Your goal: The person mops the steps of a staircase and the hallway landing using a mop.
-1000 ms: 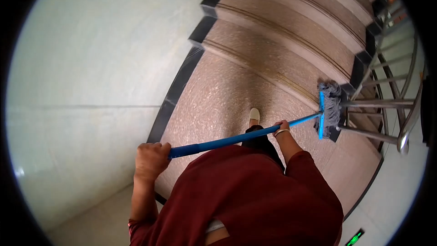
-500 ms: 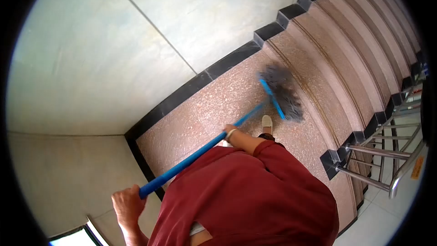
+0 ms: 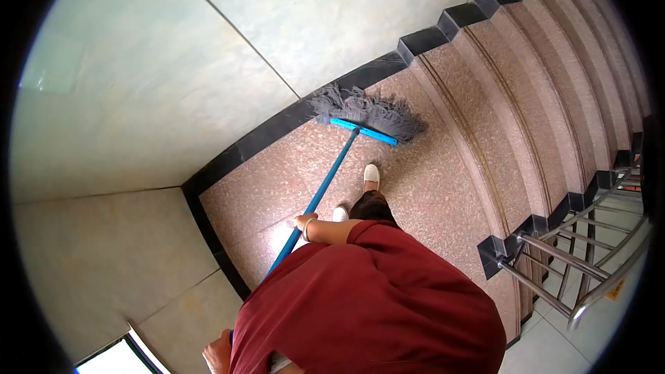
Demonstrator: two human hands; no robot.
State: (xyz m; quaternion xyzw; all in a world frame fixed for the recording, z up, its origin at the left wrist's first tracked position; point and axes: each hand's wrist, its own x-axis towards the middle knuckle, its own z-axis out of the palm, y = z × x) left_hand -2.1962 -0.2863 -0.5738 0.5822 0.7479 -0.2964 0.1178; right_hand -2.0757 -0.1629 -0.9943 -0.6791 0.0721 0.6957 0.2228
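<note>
A mop with a grey string head [image 3: 374,114] and a bright blue crossbar lies on the speckled pink floor, its strands touching the black skirting at the wall. Its blue handle [image 3: 324,187] slants down toward my body. My right hand [image 3: 303,223], with a bracelet at the wrist, is closed around the middle of the handle. At the lower left, my left hand [image 3: 218,354] is closed at the handle's top end, partly hidden behind my red shirt [image 3: 367,305]. The shirt also covers the upper stretch of the handle.
Curved stone steps [image 3: 512,90] rise to the right of the landing. A metal railing [image 3: 568,260] stands at the lower right. The pale wall [image 3: 173,76] bounds the left and top. My shoe [image 3: 372,177] is just below the mop head.
The mop head has swept left from beside the bottom step to the wall skirting. Both hands stay on the handle; my left hand has moved down and nearer my body, and the handle stands steeper.
</note>
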